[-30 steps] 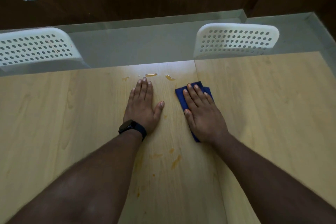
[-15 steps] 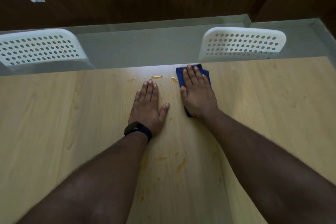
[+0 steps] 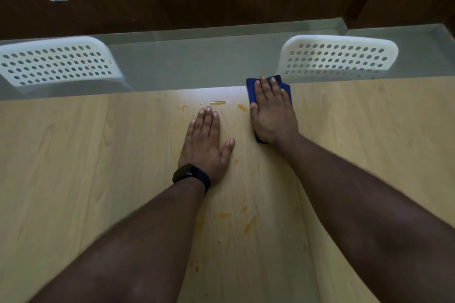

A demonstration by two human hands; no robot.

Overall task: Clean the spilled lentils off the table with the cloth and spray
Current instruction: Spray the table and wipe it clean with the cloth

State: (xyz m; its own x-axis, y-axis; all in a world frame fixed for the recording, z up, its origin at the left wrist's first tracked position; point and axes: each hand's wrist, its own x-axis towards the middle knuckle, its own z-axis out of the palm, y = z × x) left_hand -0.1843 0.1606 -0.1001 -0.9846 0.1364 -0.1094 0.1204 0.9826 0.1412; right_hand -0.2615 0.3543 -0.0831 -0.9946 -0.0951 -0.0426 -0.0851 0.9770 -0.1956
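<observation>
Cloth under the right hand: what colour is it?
Dark blue; the cloth shows at the table's far edge in the head view, under the flat right hand.

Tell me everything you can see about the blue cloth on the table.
The cloth is dark blue, soft-looking fabric, apparently folded into a small flat pad. It lies on the light wood table at its far edge, with its far end seeming to reach slightly past that edge, in front of the right-hand white chair. The right hand presses flat on it with straight fingers and covers most of it; only the far corners, the left edge and a bit near the wrist show. An orange smear lies just to its left.
</observation>
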